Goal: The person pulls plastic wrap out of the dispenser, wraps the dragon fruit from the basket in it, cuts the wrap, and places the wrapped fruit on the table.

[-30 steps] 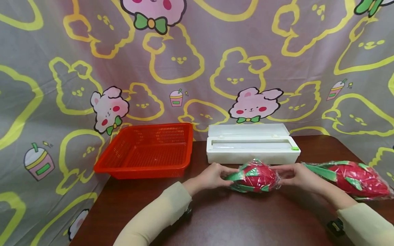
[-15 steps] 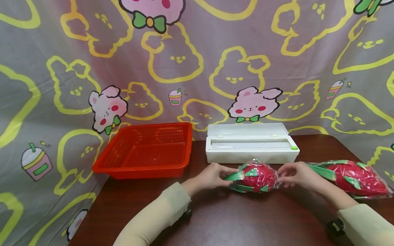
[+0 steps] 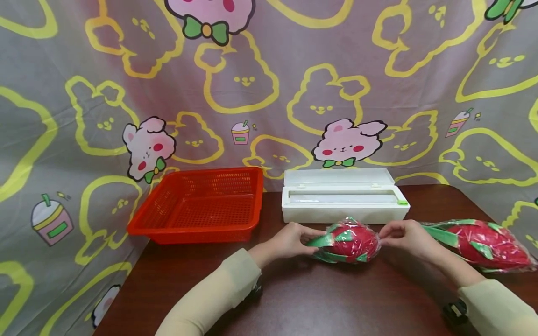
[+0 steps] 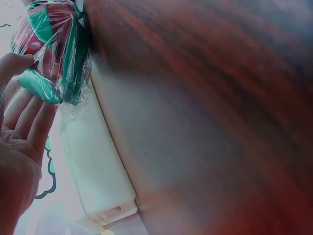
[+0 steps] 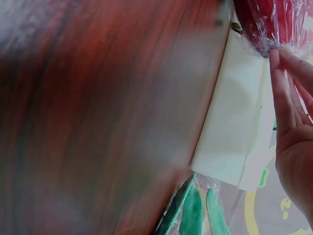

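Note:
A red toy dragon fruit with green leaf tips (image 3: 355,240), covered in clear plastic film, lies between both hands in front of the white box. My left hand (image 3: 290,241) holds its leafy left end, thumb in front and fingers behind; the left wrist view shows the thumb pressed on the wrapped leaves (image 4: 73,63). At the other end my right hand (image 3: 405,238) pinches the loose film (image 5: 261,44) between thumb and fingertips. A second wrapped dragon fruit (image 3: 489,245) lies to the right, beyond the right hand, its leaves partly behind that wrist.
Behind the fruit stands a white cling film dispenser box (image 3: 344,213), lid raised, a roll inside and a green slider (image 3: 402,202) at its right. A red plastic basket (image 3: 193,235) sits at the back left of the brown table (image 3: 336,298). A patterned curtain (image 3: 269,84) hangs behind.
My right hand has drawn slightly right, away from the fruit's body, and its fingertips have come together on the film at the tip. The left hand and fruit stay in place.

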`<state>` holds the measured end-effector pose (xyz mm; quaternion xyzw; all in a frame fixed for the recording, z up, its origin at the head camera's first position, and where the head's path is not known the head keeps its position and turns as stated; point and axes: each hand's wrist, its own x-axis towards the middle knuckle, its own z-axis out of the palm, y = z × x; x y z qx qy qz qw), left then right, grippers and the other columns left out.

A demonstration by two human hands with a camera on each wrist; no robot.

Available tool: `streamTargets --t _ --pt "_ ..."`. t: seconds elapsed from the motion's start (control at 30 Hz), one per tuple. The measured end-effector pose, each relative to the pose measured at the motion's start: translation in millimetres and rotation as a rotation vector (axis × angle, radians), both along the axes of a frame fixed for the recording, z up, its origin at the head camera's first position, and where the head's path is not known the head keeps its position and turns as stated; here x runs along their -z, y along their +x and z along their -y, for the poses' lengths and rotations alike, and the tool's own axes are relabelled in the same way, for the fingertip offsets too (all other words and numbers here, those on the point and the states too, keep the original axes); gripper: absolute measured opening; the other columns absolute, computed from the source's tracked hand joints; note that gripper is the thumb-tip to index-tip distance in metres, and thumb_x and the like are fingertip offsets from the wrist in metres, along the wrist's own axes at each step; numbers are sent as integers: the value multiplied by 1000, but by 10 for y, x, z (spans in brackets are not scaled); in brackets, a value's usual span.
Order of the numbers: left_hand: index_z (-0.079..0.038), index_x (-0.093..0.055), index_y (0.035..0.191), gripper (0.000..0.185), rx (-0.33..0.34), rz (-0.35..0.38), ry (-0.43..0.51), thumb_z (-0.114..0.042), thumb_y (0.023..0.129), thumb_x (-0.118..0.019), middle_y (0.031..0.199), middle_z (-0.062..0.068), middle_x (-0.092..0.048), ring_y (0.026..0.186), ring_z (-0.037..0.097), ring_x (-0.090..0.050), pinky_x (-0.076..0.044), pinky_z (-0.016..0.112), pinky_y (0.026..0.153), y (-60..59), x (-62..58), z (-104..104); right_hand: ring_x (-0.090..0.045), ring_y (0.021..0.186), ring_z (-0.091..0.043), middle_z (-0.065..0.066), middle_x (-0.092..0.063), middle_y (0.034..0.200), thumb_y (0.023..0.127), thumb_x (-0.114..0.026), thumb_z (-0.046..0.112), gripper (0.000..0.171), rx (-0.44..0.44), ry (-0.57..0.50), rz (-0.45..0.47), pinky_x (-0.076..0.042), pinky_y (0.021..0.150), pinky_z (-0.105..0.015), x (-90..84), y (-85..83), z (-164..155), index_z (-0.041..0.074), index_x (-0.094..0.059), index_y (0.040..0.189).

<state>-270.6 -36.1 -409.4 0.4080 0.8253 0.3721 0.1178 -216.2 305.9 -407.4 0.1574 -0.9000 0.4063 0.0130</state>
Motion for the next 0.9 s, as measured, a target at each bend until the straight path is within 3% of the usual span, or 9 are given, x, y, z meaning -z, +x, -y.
streamTargets --t 0.13,0.33,0.5,0.67,0.9 --pt "-18 -65 129 47 15 -5 -5 -13 85 -77 121 -4 -65 95 -1 -62 -50 17 80 -2 -2 9 -65 78 -14 -3 -71 88 81 -80 20 22 54 23 17 -53 68 -25 -14 33 -2 6 -71 95" --pt "-20 -59 136 56 31 -126 -25 -22 84 -79 129 -8 -61 109 3 -56 -45 20 92 -21 24 56 -66 84 -20 -8 -71 94 81 -80 25 35 106 59 37 -54 68 -24 -52 135 -38 2 -70 106" --pt "-22 -54 140 59 48 -84 5 -25 85 -77 133 -9 -57 112 2 -54 -45 19 92 -44 64 96 -66 86 -11 -13 -71 102 84 -77 21 43 87 27 8 -54 67 -24 -35 178 -39 -2 -66 118" --pt "-26 -49 144 61 84 -100 -9 -24 88 -73 135 -8 -57 105 0 -55 -48 20 89 -32 72 96 -66 84 -6 -16 -70 105 84 -76 14 41 57 -26 -82 -54 68 -24 6 188 26 -3 -65 120" --pt "-27 -49 143 56 111 -201 -59 -26 91 -70 133 -6 -58 98 -2 -55 -48 17 82 8 42 78 -61 84 -3 -10 -69 98 77 -81 8 28 32 31 -273 -53 64 -22 75 167 115 1 -75 103"
